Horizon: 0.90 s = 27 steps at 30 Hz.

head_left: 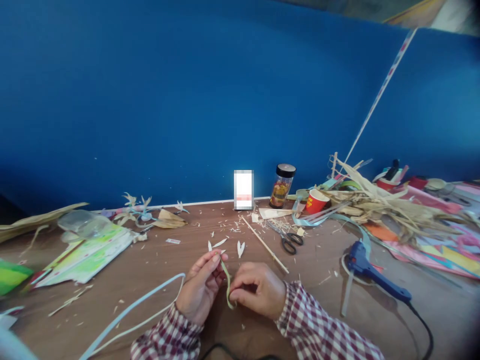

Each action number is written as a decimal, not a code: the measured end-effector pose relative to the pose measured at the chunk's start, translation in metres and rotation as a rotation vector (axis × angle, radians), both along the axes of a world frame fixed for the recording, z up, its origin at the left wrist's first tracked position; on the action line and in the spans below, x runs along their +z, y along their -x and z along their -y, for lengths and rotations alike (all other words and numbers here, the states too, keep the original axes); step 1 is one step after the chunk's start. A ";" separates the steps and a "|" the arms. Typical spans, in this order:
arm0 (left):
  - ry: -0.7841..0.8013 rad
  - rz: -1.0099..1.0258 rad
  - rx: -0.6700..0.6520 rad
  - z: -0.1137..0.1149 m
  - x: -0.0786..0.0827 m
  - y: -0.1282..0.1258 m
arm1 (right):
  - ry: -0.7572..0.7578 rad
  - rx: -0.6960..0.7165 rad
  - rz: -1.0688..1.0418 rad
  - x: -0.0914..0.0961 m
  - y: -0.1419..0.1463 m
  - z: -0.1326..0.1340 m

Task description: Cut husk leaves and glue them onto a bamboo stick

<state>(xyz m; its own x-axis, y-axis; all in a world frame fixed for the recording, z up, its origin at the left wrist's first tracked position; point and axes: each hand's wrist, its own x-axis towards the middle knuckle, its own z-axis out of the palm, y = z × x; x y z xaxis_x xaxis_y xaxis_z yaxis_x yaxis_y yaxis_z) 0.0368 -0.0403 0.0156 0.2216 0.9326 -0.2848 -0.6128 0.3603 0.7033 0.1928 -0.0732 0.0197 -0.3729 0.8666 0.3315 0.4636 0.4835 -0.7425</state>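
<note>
Just below the middle of the view, my left hand (pixel 198 290) pinches the upper end of a thin green strip (pixel 227 280) between thumb and fingers. The strip hangs down in a curve. Its lower end is at the fingertips of my right hand (pixel 262 290), which are closed on it. Narrow white petal-like pieces (pixel 219 243) show just above my left fingertips; I cannot tell whether they are held or lie on the table. A joined pair of similar white pieces (pixel 240 249) lies on the table beyond my hands.
Black-handled scissors (pixel 290 243), a thin stick (pixel 264 244) and scraps lie ahead. At the right are a blue glue gun (pixel 375 272) with a cord, a red paper cup (pixel 317 201) and dried husks (pixel 367 195). A lidded jar (pixel 282 187) stands behind; a pale-blue strip (pixel 131 305) loops at left.
</note>
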 end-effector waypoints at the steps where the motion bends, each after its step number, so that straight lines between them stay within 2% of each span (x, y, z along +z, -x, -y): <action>1: 0.012 -0.009 0.002 -0.001 0.000 0.001 | 0.001 -0.007 0.003 0.000 -0.001 0.000; 4: 0.000 -0.073 -0.047 0.000 0.001 -0.001 | -0.006 -0.160 -0.058 0.001 -0.004 -0.002; 6: -0.079 -0.102 -0.107 0.002 0.000 -0.003 | -0.005 -0.225 -0.132 0.002 -0.005 -0.004; 10: -0.217 -0.179 -0.192 0.008 -0.002 -0.006 | 0.015 -0.188 -0.206 0.005 -0.007 -0.006; 19: -0.255 -0.286 -0.305 0.008 -0.004 -0.006 | 0.083 -0.065 -0.225 0.007 -0.013 -0.009; 23: -0.300 -0.317 -0.316 0.008 -0.006 -0.006 | 0.114 -0.077 -0.216 0.006 -0.012 -0.008; 27: -0.360 -0.405 -0.305 0.009 -0.012 -0.008 | 0.161 -0.177 -0.216 0.004 -0.010 -0.007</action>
